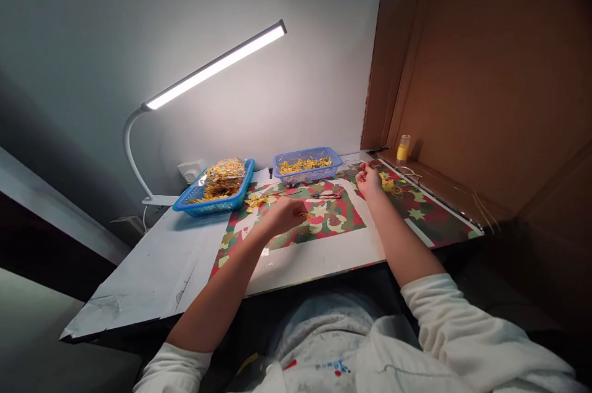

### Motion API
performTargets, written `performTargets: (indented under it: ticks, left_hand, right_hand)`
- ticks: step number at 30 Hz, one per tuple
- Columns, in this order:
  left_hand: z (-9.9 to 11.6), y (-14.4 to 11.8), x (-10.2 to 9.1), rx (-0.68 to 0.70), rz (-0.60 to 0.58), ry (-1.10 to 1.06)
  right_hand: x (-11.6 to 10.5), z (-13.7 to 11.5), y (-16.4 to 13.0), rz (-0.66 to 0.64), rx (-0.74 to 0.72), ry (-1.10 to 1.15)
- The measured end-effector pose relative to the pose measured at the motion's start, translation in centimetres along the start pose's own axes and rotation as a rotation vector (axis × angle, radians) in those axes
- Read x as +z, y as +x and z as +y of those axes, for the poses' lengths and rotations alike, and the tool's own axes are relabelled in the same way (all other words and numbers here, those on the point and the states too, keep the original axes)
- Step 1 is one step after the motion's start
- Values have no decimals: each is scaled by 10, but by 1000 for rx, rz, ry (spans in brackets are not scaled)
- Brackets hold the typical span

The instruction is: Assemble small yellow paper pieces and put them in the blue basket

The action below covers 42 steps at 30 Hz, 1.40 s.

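Over the middle of the patterned sheet, my left hand (287,215) is closed in a pinch on a small yellow piece (304,215), mostly hidden by the fingers. Farther right and forward, my right hand (369,180) has its fingertips pressed together; anything between them is too small to make out. Between the hands lies a thin reddish tool (326,195), its kind unclear. Yellow leaf-like pieces (257,202) with thin stems rest beyond my left hand. A yellow stringy bunch (391,184) lies just right of my right hand.
A blue basket (208,206) with yellow pieces and a plastic bag stands left, near a lit lamp (217,66). A lilac basket (308,176) of yellow pieces is at the back. A small yellow bottle (403,150) stands by the cardboard wall (485,84) on the right.
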<state>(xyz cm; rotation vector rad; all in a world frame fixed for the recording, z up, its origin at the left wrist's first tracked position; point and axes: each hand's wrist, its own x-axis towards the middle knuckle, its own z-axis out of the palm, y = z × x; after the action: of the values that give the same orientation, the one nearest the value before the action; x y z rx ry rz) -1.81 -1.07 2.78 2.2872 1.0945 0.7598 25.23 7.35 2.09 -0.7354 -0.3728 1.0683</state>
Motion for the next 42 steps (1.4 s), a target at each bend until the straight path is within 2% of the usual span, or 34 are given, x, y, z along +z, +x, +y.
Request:
performTargets:
  ticks: [2,6,9,11,14,17,20,23,31,37,42]
  left_hand:
    - [8,-12,12,32,-31,181]
    - [22,-37,44,-24,-51,361]
    - [34,-45,57,-147,-97,457]
    - [44,-45,58,-214,-108,485]
    - [56,-45,56,-236,-64,563]
    - [58,-49,59,-120,-24,595]
    - [50,-55,68,30,-30,601]
    - [41,-59,76,71,-2,627]
    - [39,-61,80,-4,73,621]
    - [50,-51,73,-96,26,651]
    - [53,-41,67,-109,-61,664]
  right_hand:
    - [4,7,-3,-10,13,-31]
    - [18,25,-13,-51,22,-78]
    - [35,36,-22,-194,11,-190]
    - [48,42,-26,-246,53,-279]
    - [65,50,-27,-252,126,-426]
    - [80,58,-23,-239,128,-553]
    - [92,65,-14,-224,91,-613]
    - [101,69,-3,-199,47,-699]
    - [121,82,7,-168,-62,-968]
    - [128,96,0,-205,-78,-1086]
    - [131,99,-3,-237,-77,-1123]
